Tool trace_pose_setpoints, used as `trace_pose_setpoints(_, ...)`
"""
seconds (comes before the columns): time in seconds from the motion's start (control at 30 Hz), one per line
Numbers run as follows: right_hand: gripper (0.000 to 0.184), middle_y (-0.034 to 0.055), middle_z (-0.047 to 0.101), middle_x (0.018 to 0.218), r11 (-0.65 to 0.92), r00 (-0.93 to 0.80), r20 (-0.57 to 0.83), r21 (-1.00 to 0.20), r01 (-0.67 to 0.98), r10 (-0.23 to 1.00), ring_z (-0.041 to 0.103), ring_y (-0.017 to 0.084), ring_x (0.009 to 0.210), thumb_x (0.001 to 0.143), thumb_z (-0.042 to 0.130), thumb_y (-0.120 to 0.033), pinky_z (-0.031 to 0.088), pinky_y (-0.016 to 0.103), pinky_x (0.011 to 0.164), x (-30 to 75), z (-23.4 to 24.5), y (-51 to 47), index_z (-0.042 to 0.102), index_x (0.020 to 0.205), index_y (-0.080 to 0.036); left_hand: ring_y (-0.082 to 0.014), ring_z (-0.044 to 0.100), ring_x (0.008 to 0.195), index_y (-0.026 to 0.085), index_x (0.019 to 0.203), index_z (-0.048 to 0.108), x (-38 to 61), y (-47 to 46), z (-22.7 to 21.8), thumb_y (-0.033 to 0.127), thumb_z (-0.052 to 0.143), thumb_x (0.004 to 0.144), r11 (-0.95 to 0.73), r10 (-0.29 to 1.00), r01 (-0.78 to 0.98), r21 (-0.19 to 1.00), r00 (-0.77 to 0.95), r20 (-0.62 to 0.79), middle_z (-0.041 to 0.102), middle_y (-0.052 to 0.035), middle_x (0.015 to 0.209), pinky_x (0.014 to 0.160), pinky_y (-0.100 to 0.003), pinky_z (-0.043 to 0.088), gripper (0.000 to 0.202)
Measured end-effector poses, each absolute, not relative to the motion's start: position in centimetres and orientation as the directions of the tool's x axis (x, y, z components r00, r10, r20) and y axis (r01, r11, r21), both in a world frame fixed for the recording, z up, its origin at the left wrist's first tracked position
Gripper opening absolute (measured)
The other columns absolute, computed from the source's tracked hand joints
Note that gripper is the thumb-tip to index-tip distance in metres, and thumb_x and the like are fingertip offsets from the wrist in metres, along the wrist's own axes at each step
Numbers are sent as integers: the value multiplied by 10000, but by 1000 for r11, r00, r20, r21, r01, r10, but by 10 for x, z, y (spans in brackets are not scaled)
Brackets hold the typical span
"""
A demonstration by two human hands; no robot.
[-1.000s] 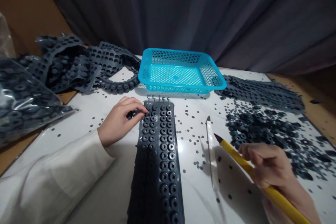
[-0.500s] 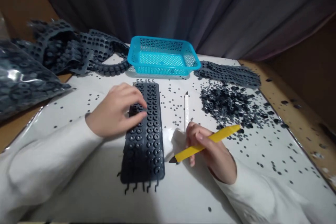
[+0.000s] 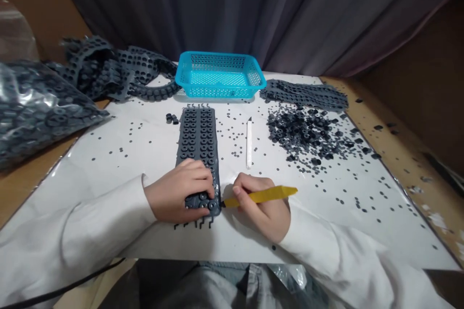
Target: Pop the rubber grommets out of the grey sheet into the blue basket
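Note:
A dark grey rubber sheet (image 3: 198,130) studded with rows of round rings lies lengthwise in front of me. Thin hooked strands stick out at both its ends. My left hand (image 3: 184,189) rests on the near part of the sheet, thumb and fingers apart with rings showing between them. In my right hand (image 3: 266,207) is a yellow pen-like tool (image 3: 270,195) with a dark pointed tip. That tip is at the sheet's right edge, near its lower corner; whether it touches the rubber I cannot tell. A white tool (image 3: 249,145) with a dark tip lies to the right of the sheet.
Behind the sheet stands a blue plastic basket (image 3: 221,91). A clear bag of dark rings (image 3: 43,116) and curled perforated sheets (image 3: 97,65) occupy the left. At right are stacked strips (image 3: 304,94) and a heap of black bits (image 3: 304,128). Small black discs dot the white tabletop (image 3: 145,164).
My left hand has moved down the sheet to its near end. The yellow tool's tip has come to the sheet's right edge. The view has shifted, showing the table's front edge and my lap.

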State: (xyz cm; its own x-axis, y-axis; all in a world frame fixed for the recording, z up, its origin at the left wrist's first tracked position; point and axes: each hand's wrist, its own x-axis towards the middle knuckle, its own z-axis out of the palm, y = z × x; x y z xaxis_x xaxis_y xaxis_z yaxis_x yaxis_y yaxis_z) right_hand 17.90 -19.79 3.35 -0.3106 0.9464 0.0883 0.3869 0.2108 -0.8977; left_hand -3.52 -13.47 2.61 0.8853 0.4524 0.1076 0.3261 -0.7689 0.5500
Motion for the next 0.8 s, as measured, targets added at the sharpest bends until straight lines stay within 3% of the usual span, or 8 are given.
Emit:
trace_pose_setpoints(0.1,115,-68,436,517,172,-403,-29,-874,454,915,368,70,445,769,518,-152,281,203,457,178,30,-199,449,688,-197,-207,516,883,216,896,609,-36,-136,22,305,639,772,-787,438,312,532,890,125,628,-44,918,791,-349,343,156)
trace_pose_setpoints(0.23,158,-91,402,486,11,-407,-142,-936,351,902,328,56,420,675,538,-118,242,179,415,177,21,-201,407,662,-206,-210,517,882,215,924,602,-38,-138,18,304,611,796,-808,418,295,511,897,144,627,-45,918,789,-358,337,156)
trace_pose_setpoints(0.37,183,-75,430,455,-62,-297,-141,-964,260,944,352,62,403,657,559,-170,247,181,405,173,13,-202,389,601,-208,-206,519,862,217,922,598,-38,-139,18,303,598,805,-819,409,290,496,901,148,628,-42,905,771,-352,339,145)
trace_pose_setpoints(0.53,200,-78,409,440,-86,-308,-158,-968,235,938,338,57,405,650,575,-178,246,175,406,172,10,-202,393,573,-202,-204,523,848,220,909,600,-37,-140,18,310,599,803,-823,417,295,485,894,163,632,-41,890,763,-347,346,139)
trace_pose_setpoints(0.8,222,-97,298,457,8,-352,-97,-958,286,931,247,43,443,642,560,-150,182,175,414,171,16,-200,363,547,-191,-193,515,824,207,906,605,-34,-143,19,266,585,819,-847,401,278,453,893,203,641,-32,859,755,-357,336,108)
